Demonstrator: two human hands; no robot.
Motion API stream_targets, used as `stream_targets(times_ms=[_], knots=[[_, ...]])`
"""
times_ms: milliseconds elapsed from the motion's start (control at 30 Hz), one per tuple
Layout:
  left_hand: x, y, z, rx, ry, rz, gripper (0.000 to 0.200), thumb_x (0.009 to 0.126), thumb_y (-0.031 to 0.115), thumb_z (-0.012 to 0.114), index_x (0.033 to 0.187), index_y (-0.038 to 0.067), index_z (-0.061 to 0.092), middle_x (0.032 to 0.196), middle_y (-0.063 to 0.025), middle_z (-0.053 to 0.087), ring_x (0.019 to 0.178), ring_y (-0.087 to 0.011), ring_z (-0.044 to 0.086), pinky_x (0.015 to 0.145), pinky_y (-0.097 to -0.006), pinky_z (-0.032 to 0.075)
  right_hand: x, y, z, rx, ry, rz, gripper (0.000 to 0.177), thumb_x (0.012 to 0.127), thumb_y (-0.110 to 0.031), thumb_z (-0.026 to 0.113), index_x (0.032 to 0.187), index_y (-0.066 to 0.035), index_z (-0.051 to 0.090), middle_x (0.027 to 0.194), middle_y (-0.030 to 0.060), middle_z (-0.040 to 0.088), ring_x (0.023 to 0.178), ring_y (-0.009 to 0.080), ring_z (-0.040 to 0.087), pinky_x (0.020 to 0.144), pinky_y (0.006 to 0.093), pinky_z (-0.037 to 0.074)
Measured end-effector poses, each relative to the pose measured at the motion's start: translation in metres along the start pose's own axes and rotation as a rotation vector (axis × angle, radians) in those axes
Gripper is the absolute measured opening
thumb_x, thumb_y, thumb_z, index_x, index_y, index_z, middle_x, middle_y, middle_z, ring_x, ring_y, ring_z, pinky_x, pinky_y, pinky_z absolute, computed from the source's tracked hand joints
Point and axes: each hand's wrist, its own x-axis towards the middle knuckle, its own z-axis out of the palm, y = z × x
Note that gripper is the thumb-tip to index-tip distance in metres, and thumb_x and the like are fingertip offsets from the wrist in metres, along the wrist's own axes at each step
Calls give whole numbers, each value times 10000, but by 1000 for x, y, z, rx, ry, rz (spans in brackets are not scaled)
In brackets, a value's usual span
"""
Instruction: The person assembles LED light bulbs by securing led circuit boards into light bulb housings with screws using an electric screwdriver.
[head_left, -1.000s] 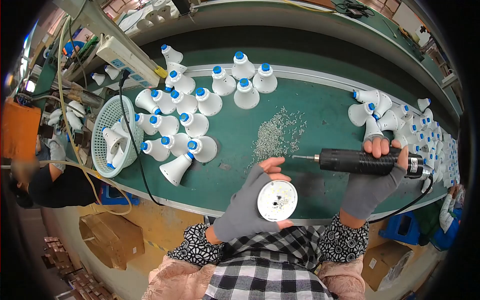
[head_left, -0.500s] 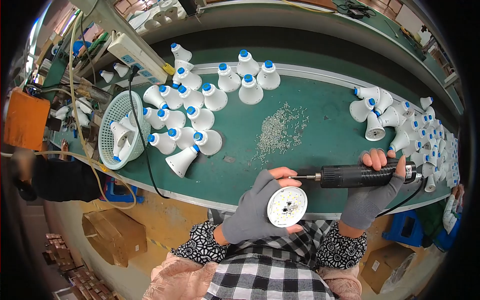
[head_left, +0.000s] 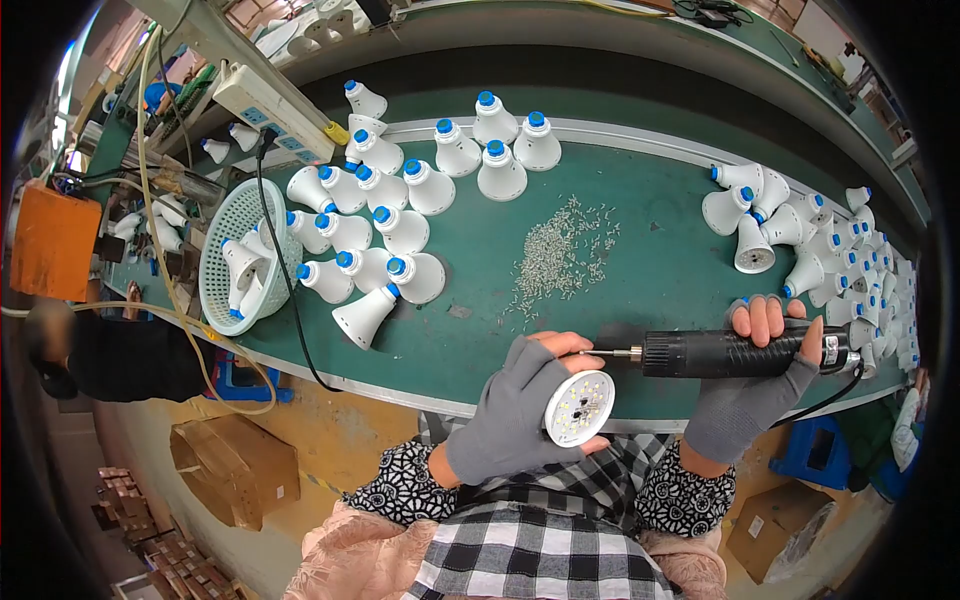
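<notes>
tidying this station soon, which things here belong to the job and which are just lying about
Likely part of the job:
lamp with LED board, in the left hand
electric screwdriver, in the right hand
loose screws
blue-capped white lamps

Apparently just lying about:
cardboard boxes
blue plastic stool

A white power strip [head_left: 268,115] with blue sockets is fixed to a slanting post at the left of the counter [head_left: 660,260], a black plug [head_left: 266,138] in one of its outlets. Beyond it, a pale yellow hose [head_left: 143,130] hangs down past an orange box [head_left: 55,240]. Below, another person's dark clothing [head_left: 135,355] shows near the left edge. On the floor [head_left: 335,440], an opened cardboard box [head_left: 235,470] lies left, while a blue plastic stool [head_left: 812,452] stands right, near a second carton [head_left: 772,525]. Black cords [head_left: 712,12] lie on the upper shelf.
</notes>
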Motion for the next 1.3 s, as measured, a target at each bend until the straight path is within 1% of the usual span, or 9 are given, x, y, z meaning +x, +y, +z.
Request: stream_targets(times_ms=[100,200,300,400,900,967,1100,1200,1300], knots=[[1,1,-1,22,-21,9,693,594,318,902,1173,87,598,1230,-106,492,1150,-311,506,951,-408,461,0,0,2,-19,-10,-5,217,999,-285,517,1008,-74,467,740,6,389,659,114,415,676,288,409],[3,1,-3,55,-38,33,702,596,263,867,1202,81,562,1244,-101,485,1133,-347,501,883,-436,504,0,1,5,-56,-34,-21,218,997,-284,512,1014,-71,471,742,7,394,657,112,416,668,287,400],[2,-1,-3,62,-57,39,701,597,265,865,1202,83,563,1252,-103,484,1134,-350,502,886,-438,504,0,0,6,-103,-58,-47,215,993,-277,508,1029,-67,475,749,6,402,656,110,419,662,284,392],[2,0,-2,48,-66,6,679,603,313,892,1176,91,604,1224,-105,497,1141,-332,498,948,-422,454,-1,-2,7,-106,-84,-55,212,989,-269,508,1044,-67,479,757,6,410,655,107,420,659,279,385],[3,1,3,102,-88,62,674,622,325,879,1183,80,595,1193,-109,495,1101,-336,508,901,-425,468,-3,-8,13,-168,-146,-111,261,965,-297,526,1065,-60,477,767,23,439,638,119,444,628,280,386],[3,0,2,113,-123,85,688,619,298,862,1203,81,570,1222,-122,487,1116,-344,506,889,-434,486,-2,-8,15,-180,-153,-107,277,955,-303,537,1071,-60,470,768,25,444,628,118,446,619,282,389],[3,-3,0,25,-178,95,694,625,293,856,1217,87,558,1252,-129,477,1115,-337,510,891,-430,491,6,-8,10,-158,-261,-45,296,941,-305,553,1079,-62,457,768,27,451,603,116,446,606,286,397],[2,-3,-2,-75,-199,3,685,635,296,860,1217,93,561,1286,-120,466,1093,-317,522,897,-408,487,5,-5,10,-156,-275,-54,289,939,-301,553,1077,-63,463,773,31,455,610,117,453,610,283,405],[1,0,-4,-186,-201,-122,668,642,292,864,1206,104,559,1349,-116,432,1137,-301,522,931,-385,474,2,-10,10,-123,-226,-101,283,944,-304,542,1071,-60,475,779,32,452,625,117,454,617,281,410]])
